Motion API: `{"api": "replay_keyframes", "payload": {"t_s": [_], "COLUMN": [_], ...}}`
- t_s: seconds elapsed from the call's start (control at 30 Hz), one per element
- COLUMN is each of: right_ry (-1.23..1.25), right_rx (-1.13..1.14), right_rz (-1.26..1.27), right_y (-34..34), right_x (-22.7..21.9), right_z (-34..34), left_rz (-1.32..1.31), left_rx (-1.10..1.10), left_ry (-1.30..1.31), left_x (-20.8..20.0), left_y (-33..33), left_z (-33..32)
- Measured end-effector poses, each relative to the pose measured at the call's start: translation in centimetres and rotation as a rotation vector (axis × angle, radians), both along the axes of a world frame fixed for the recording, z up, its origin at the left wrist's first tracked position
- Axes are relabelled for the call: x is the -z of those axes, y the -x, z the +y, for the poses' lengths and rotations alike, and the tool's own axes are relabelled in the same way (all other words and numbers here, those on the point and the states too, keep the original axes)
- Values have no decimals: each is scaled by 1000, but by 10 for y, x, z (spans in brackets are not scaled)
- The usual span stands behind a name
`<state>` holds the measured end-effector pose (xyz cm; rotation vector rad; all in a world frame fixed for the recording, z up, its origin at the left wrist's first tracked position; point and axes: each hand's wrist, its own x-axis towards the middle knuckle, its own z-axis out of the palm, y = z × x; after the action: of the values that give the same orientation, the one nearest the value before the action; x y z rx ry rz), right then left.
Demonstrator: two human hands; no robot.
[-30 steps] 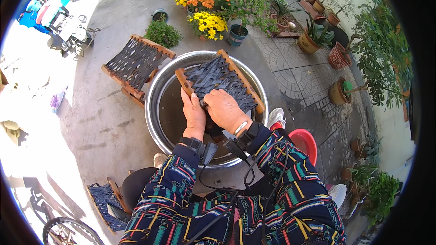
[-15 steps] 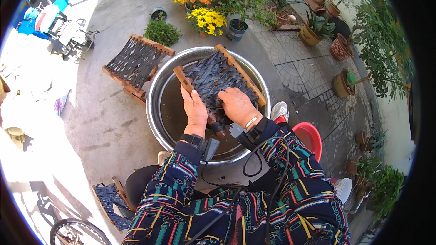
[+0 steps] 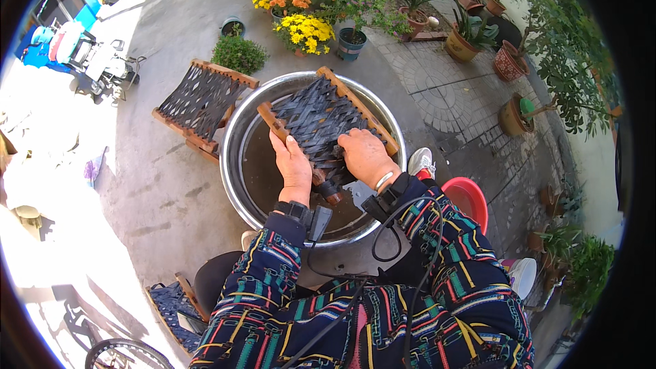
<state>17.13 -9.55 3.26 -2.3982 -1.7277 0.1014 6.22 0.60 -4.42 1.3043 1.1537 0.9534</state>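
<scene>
A folding stool (image 3: 316,117) with wooden rails and a seat of woven dark straps rests tilted over a wide metal basin (image 3: 230,181). Brownish water (image 3: 261,164) lies in the basin. My left hand (image 3: 294,169) is closed on the stool's near left rail, thumb on top. Curled fingers of my right hand (image 3: 369,156) press on the woven seat near its lower right. Something small and dark may be under those fingertips, but I cannot make it out. The stool's lower parts are partly hidden by my hands.
Left of the basin stands a second strap-seated stool (image 3: 202,100); another woven one (image 3: 174,304) is at lower left by a bicycle wheel (image 3: 126,350). A red tub (image 3: 470,199) sits to the right. Potted yellow flowers (image 3: 305,33) are beyond. A cable (image 3: 437,232) hangs over my right sleeve.
My right hand has shifted slightly to the right across the woven seat. My left hand keeps its hold on the rail. The whole view has shifted a little.
</scene>
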Motion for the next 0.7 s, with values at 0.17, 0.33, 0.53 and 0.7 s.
{"api": "replay_keyframes", "payload": {"t_s": [0.17, 0.33, 0.53, 0.7], "right_ry": [-202, 53, -191, -61], "right_rx": [-336, 57, -41, -126], "right_rz": [192, 20, 154, 117], "right_y": [15, -9, 0, 16], "right_x": [5, -3, -6, 8], "right_z": [-9, -22, -31, -34], "left_rz": [-117, -61, -122, -104], "left_rx": [-45, -9, -9, -28], "left_ry": [-109, -86, -29, -9], "left_x": [1, -1, 0, 6], "left_y": [0, 1, 1, 1], "left_z": [-3, -1, -2, -1]}}
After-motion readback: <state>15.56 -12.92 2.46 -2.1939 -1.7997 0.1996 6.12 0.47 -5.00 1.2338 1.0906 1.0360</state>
